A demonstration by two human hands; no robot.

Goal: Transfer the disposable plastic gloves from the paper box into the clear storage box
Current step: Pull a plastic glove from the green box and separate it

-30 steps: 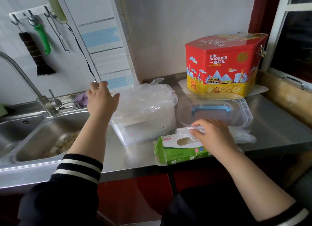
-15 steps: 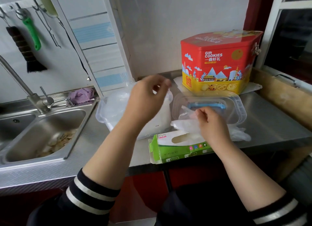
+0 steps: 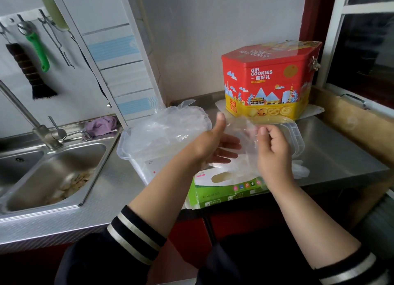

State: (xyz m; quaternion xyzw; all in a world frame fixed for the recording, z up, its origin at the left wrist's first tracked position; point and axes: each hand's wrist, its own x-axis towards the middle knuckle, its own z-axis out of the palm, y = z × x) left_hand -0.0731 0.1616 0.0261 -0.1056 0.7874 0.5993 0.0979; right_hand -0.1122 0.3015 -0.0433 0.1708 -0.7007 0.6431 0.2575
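A clear plastic glove [image 3: 242,133] hangs above the counter between my two hands. My right hand [image 3: 274,150] pinches its right side with curled fingers. My left hand [image 3: 215,145] lies flat against the glove, fingers straight and thumb up. Below them sits the green and white paper box [image 3: 223,189] at the counter's front edge, its slot facing up. To the left stands the clear storage box [image 3: 147,159], heaped with gloves [image 3: 170,125]. Its clear lid [image 3: 298,135] rests behind my right hand. A few loose gloves [image 3: 300,170] lie on the counter to the right.
A red and yellow cookie tin [image 3: 266,82] stands at the back against the wall. The steel sink [image 3: 53,174] with its tap [image 3: 42,135] is on the left, a purple cloth [image 3: 102,124] behind it. A wooden ledge [image 3: 351,122] bounds the counter on the right.
My right hand lifted a glove up from the paper box. My left hand left the storage box's left side and came across to the glove.
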